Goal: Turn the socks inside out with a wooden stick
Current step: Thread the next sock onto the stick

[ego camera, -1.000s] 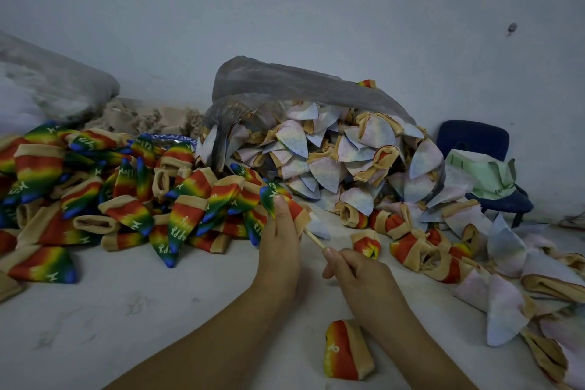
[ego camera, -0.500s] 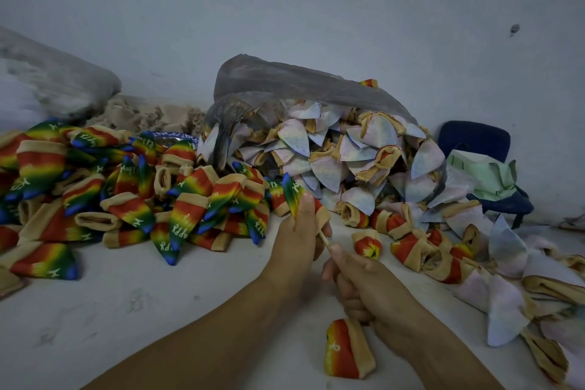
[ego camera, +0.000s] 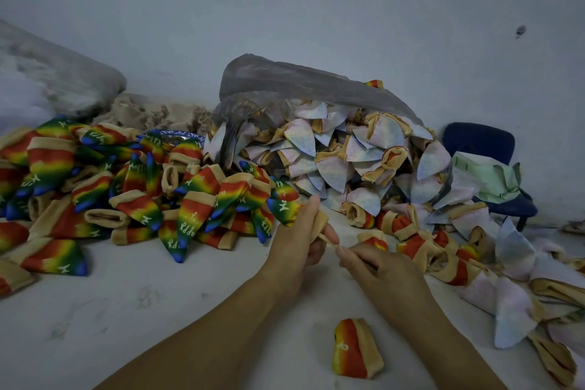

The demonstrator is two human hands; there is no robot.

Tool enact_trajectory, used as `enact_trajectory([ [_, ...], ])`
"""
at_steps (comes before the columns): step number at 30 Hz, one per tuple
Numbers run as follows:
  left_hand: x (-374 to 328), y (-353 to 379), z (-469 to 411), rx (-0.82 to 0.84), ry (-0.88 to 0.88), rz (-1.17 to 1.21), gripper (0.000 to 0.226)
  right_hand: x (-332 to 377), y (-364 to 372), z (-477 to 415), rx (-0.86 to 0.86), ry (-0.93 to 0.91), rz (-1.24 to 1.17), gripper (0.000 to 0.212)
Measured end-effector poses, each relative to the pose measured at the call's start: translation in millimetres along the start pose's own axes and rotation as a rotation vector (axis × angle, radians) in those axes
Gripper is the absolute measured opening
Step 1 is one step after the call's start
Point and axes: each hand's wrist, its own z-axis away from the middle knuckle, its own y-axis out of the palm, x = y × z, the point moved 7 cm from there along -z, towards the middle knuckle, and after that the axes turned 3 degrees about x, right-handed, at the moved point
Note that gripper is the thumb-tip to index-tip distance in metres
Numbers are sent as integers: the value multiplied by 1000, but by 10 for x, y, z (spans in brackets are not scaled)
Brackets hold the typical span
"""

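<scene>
So, left hand [ego camera: 296, 233]: we're gripping a sock [ego camera: 321, 221] by its tan cuff, right beside the rainbow sock pile [ego camera: 126, 193].
Right hand [ego camera: 381, 267]: we're pinching the wooden stick [ego camera: 329, 241], which is poking into that cuff.

The left hand [ego camera: 296, 241] grips a rainbow knitted sock [ego camera: 321, 221] with a tan cuff; at its 4 o'clock, the right hand [ego camera: 383, 272] pinches a thin wooden stick [ego camera: 329, 241].

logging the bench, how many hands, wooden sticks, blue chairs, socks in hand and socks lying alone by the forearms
hands: 2, left hand, right hand
wooden stick: 1
blue chair: 1
sock in hand: 1
lone sock by the forearms: 1
total: 6
</scene>
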Motion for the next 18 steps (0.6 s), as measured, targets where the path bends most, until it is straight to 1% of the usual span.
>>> enact_trajectory([
  [3, 19, -2, 7, -12, -13, 1, 64, 17, -61, 11, -21, -51, 109, 58],
  [6, 35, -26, 0, -42, -39, -9, 61, 26, -91, 8, -31, -59, 204, 51],
  [8, 36, -18, -5, -60, -59, -11, 62, 54, -53, 2, -24, -46, 223, 53],
  [10, 36, 8, -24, -79, -72, -15, 66, 82, 23, 16, -21, 2, 130, 54],
  [11, 28, 18, -28, -89, -66, -24, 68, 84, 68, 23, -13, 46, 48, 50],
  [13, 3, 40, -30, -93, -41, -61, 69, 57, 157, 25, 19, 142, -131, 33],
  [14, -3, 47, -35, -87, -24, -88, 68, 50, 193, 20, 39, 168, -203, 29],
  [18, -19, 48, -46, -85, 56, -173, 51, -25, 230, 17, 95, 225, -354, 33],
])
